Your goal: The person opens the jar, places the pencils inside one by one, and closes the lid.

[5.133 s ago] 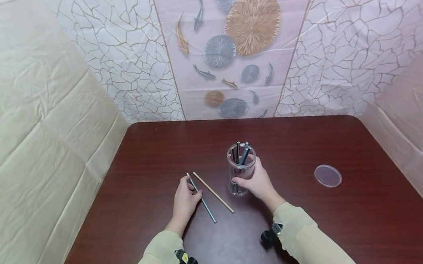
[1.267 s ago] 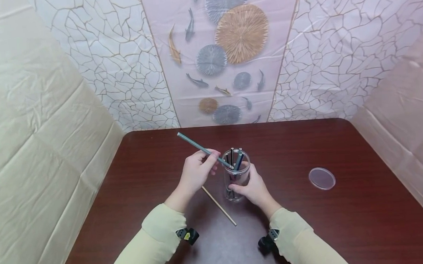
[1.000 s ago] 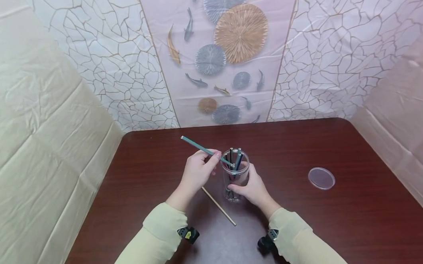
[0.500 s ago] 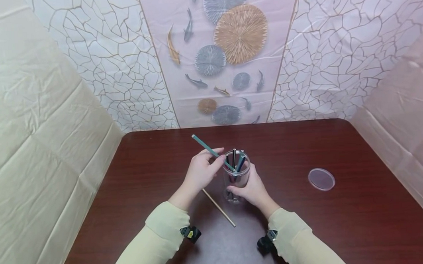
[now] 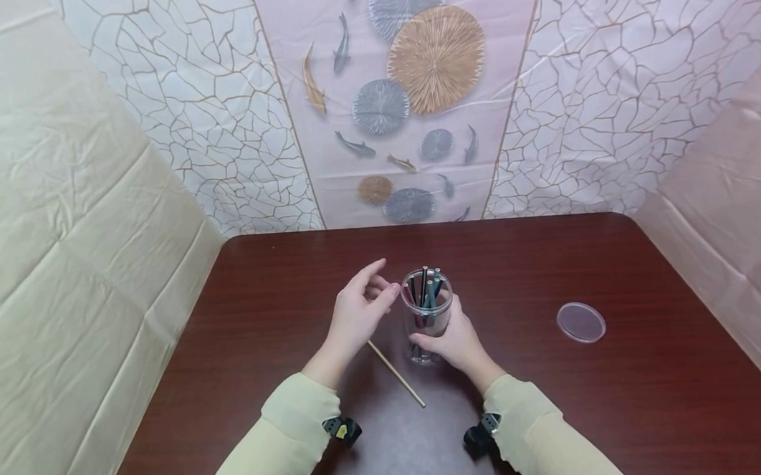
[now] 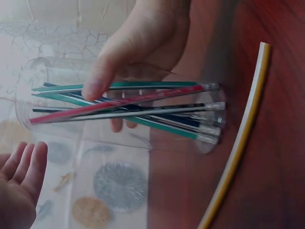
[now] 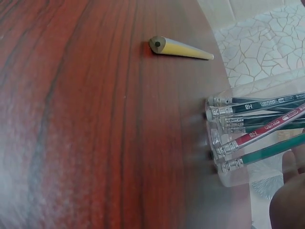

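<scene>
My right hand (image 5: 455, 340) grips a clear jar (image 5: 414, 330) that stands upright on the table. Several pencils lean inside it with their eraser ends at the bottom; the left wrist view shows a red pencil (image 6: 157, 98), green ones and dark ones. Just left of the jar's rim is my left hand (image 5: 354, 316), fingers loosely extended and nothing held. A yellow pencil (image 5: 397, 374) lies on the table below the left hand; part of it is hidden from the head view by that hand. Its bare end faces the right wrist camera.
A round clear lid (image 5: 581, 322) lies flat on the dark red table (image 5: 518, 273), to the right of the jar. Fabric-covered walls rise beyond the table's left, right and far edges.
My left hand lifted a green pencil from the table, brought it to the jar and let it go inside. The right hand kept hold of the jar throughout.
</scene>
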`<state>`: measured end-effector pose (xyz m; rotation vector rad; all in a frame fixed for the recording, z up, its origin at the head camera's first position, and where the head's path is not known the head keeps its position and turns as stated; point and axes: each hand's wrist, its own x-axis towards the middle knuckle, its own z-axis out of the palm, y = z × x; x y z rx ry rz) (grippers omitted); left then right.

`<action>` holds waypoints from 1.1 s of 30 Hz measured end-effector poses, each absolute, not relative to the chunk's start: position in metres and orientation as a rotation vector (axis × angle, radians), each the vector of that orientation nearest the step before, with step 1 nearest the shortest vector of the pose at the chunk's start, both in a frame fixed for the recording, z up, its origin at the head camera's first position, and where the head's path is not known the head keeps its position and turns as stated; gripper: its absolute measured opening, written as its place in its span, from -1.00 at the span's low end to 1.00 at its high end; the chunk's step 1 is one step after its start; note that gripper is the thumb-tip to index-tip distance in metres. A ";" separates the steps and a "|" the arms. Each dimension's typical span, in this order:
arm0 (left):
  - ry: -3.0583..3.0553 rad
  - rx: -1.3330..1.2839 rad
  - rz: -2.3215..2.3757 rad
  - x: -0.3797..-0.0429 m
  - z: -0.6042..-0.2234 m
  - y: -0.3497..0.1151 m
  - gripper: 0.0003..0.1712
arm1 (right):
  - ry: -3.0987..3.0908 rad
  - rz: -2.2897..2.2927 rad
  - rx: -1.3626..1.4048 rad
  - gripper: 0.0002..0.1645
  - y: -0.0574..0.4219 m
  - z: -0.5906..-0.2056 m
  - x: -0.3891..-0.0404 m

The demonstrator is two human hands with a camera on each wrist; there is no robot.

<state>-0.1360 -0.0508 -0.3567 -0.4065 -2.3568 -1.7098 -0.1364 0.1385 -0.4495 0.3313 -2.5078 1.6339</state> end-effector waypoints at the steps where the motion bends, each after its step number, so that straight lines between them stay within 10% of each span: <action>1: -2.332 -0.371 -1.747 -0.135 -0.359 -0.053 -0.42 | -2.500 1.644 0.333 0.12 0.138 -0.449 -0.136; 33: -2.438 -0.049 -1.560 -0.116 -0.430 -0.079 -0.26 | -2.512 1.726 0.286 0.10 0.137 -0.447 -0.134</action>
